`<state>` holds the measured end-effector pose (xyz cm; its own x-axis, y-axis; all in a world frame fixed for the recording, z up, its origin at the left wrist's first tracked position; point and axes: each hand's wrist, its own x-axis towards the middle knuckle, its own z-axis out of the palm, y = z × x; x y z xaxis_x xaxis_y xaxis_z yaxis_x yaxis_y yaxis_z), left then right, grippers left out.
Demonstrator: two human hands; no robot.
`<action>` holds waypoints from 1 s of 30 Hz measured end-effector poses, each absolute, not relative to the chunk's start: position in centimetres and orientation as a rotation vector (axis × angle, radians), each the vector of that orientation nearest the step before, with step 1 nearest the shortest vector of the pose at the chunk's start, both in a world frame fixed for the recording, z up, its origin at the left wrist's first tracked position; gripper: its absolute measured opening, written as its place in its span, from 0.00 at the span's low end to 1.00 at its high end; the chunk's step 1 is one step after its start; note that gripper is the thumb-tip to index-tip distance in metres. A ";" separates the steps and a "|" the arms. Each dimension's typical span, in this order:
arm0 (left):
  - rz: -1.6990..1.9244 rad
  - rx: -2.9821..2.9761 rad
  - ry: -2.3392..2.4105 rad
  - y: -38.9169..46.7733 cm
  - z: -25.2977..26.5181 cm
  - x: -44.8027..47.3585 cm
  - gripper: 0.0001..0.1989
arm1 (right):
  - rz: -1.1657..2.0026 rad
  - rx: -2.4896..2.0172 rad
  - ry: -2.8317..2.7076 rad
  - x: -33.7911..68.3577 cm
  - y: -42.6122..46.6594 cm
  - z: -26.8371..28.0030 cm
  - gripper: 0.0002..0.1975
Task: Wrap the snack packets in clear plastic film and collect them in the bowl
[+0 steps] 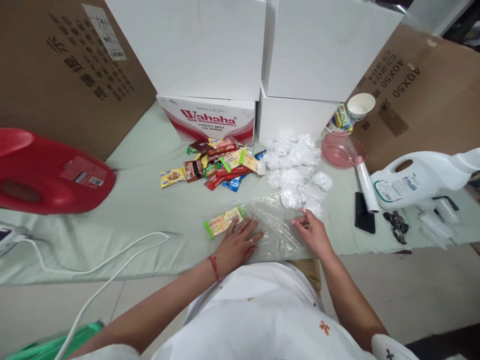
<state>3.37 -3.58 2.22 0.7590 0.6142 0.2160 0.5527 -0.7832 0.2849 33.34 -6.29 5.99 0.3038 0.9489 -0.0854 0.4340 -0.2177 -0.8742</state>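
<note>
My left hand (240, 242) lies flat with its fingers stretched out, between a packet of crackers (224, 222) with green ends and a clear plastic bag (275, 227). Its fingertips reach the packet's lower right edge, and its other side rests on the bag's left part. The bag is spread flat on the table and crinkled. At the bag's right side, my right hand (313, 232) is closed, with thumb and finger pinching the film. Beyond the bag sits a pile of white, plastic-wrapped pieces (294, 160). A heap of snack packets (225, 162) lies to its left.
White boxes (191, 45) and a Wahaha carton (213, 120) stand at the back. A red jug (52, 172) and a white cable (112, 260) are left. On the right are a pink bowl (339, 152), a roll of film (367, 187), a phone-like black object (363, 215) and a white jug (416, 180).
</note>
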 end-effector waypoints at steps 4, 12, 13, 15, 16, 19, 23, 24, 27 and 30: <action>0.386 2.732 0.946 -5.1 0.6 0.9 0.23 | 0.825 -1.873 -1.223 35.9 -7.2 4.4 0.17; 0.615 2.542 1.090 -5.1 1.1 0.6 0.21 | 0.507 -2.013 -1.418 40.2 -4.6 8.8 0.17; 0.652 2.529 1.130 -5.1 1.0 0.9 0.20 | 0.462 -1.985 -1.490 39.4 -3.1 10.1 0.16; 0.687 2.532 1.208 -5.3 0.8 1.4 0.19 | 0.365 -1.883 -1.666 37.1 0.6 12.3 0.14; 0.684 2.540 1.243 -5.4 0.8 1.6 0.18 | 0.320 -1.815 -1.781 35.6 2.8 13.1 0.13; 0.625 2.553 1.297 -5.4 1.1 2.0 0.20 | 0.207 -1.658 -2.150 30.7 9.7 14.0 0.16; 0.588 2.567 1.284 -5.3 1.4 2.0 0.24 | 0.170 -1.795 -2.503 24.6 17.5 12.4 0.37; 0.594 2.568 1.284 -5.3 1.3 2.0 0.24 | 0.190 -1.861 -2.560 23.6 18.8 11.9 0.38; 0.613 2.560 1.299 -5.3 1.0 1.9 0.25 | 0.236 -2.001 -2.607 22.2 21.1 10.6 0.32; 0.620 2.545 1.315 -5.4 0.7 1.8 0.27 | 0.238 -2.048 -2.558 23.5 22.0 10.7 0.26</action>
<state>1.84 -5.36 0.75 0.5136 0.8146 0.2694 0.7262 -0.5800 0.3693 23.48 21.99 10.74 -0.2164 0.9554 -0.2011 0.9761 0.2163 -0.0229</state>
